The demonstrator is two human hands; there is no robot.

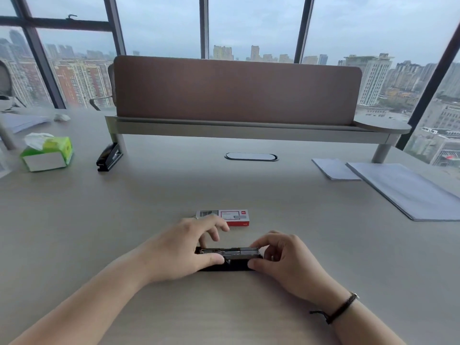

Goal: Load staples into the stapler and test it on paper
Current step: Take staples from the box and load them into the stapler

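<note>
Black stapler [230, 258] lies opened toward desk [149, 207] near edge, both ends hidden: left hand [179, 250] grips one end, thumb on top; right hand [283, 257] pinches the other. Staples in the channel hard to make out. Staple box [229, 217] just behind, partly covered by left fingers.

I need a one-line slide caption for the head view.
Both hands, left and right, hold an opened stapler on the desk, staple box behind.

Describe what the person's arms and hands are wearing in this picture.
Both forearms are bare, with no sleeves in view. The right hand has a dark braided bracelet at its wrist, with a small metal-looking end and a loose tail. The left hand wears nothing that shows: no ring, watch or glove on either.
</note>
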